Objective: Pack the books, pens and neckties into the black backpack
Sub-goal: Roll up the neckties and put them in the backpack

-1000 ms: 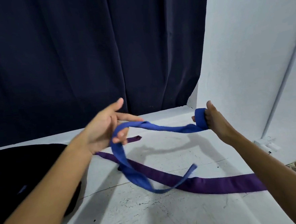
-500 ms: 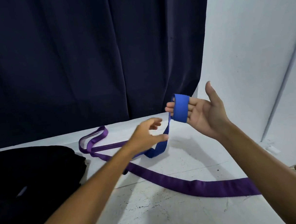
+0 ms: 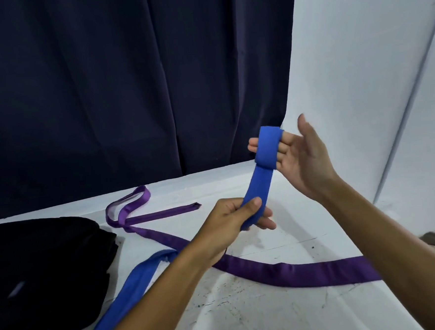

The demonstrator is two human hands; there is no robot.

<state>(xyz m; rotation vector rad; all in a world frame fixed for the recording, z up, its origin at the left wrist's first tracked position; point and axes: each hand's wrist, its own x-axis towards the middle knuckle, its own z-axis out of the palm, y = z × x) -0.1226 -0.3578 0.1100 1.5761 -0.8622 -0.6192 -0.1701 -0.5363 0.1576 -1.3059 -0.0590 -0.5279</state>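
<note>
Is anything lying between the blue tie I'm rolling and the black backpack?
Nothing visible. The blue tie, wound on the right hand and gripped by the left hand, trails toward the backpack; the purple tie lies beside it.

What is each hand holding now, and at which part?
The blue necktie: wound round the right hand's fingers, and the left hand grips its free length.

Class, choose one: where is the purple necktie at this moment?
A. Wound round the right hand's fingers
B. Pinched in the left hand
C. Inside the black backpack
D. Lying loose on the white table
D: the purple necktie lies loose on the white table; both hands hold the blue necktie instead.
</note>
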